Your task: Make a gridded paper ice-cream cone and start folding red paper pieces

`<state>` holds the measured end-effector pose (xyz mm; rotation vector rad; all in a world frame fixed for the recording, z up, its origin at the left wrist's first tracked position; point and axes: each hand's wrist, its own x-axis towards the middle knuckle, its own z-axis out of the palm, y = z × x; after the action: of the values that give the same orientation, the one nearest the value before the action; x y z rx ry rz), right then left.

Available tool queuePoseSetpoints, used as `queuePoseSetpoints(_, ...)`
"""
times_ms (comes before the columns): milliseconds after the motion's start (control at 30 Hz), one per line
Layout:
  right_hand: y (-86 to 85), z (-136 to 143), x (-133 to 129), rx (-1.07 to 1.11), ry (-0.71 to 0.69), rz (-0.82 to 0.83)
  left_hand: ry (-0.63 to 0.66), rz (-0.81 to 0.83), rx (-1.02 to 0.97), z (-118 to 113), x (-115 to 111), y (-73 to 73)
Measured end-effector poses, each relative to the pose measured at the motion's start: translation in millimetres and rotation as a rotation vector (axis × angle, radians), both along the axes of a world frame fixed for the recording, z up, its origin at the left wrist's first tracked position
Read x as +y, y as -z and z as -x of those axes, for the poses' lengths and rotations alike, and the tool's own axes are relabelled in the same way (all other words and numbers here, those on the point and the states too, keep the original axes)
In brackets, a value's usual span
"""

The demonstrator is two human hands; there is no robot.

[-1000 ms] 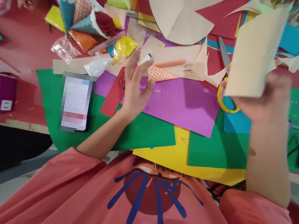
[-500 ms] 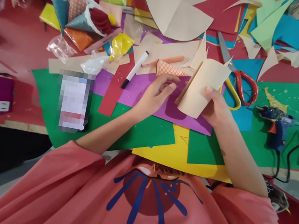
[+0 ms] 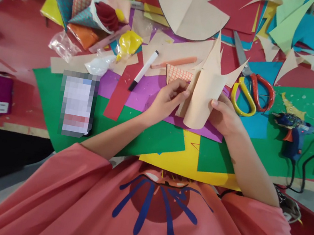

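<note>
Compared with half a second ago, the beige paper (image 3: 204, 99) stands more upright; before, it was leaning, with its lower end toward the left. The left hand (image 3: 166, 101), which was apart from it, is now at its left edge, with the fingers bent; one cannot tell whether they grip it. The right hand (image 3: 227, 115) keeps its hold, the thumb on the front of the right side and the other fingers behind. The paper now covers the narrow end of the checked cone (image 3: 178, 74), while the marker (image 3: 143, 70) and the scissors (image 3: 247, 71) remain lying as before.

The paper is between both hands, above the purple sheet (image 3: 142, 99). It is plain and smooth, curved into a rounded form, with an edge turned back at the left. Behind its top, pointed scraps (image 3: 214, 57) are visible.
</note>
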<state>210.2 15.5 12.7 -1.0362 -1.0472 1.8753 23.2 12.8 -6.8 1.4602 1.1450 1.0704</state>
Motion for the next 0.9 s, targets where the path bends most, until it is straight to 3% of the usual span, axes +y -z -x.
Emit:
queuePoseSetpoints(133, -0.1, -0.4, -1.0, -0.001, -0.024, 0.056, -0.075, 0.112, -0.219, 4.1, 2.4, 2.4)
queuePoseSetpoints(367, -6.3, -1.8, -1.6, 0.113, 0.180, 0.137, -0.169, 0.317, -0.536, 15.8, 13.8, -1.0)
queuePoseSetpoints(500, -8.7, -6.0, 2.3, 0.110, 0.183, 0.176, -0.273, 0.363, -0.668, 18.8, 18.9, -4.0)
queuePoseSetpoints(700, -7.4, -9.6, 2.2, 0.126, 0.323, 0.142, -0.209, 0.261, -0.786, 16.0, 17.8, -13.2)
queuePoseSetpoints(900, -7.3, -14.1, 0.1, 0.091, 0.314, 0.250, -0.246, 0.166, -0.771, 22.7, 23.3, -11.1)
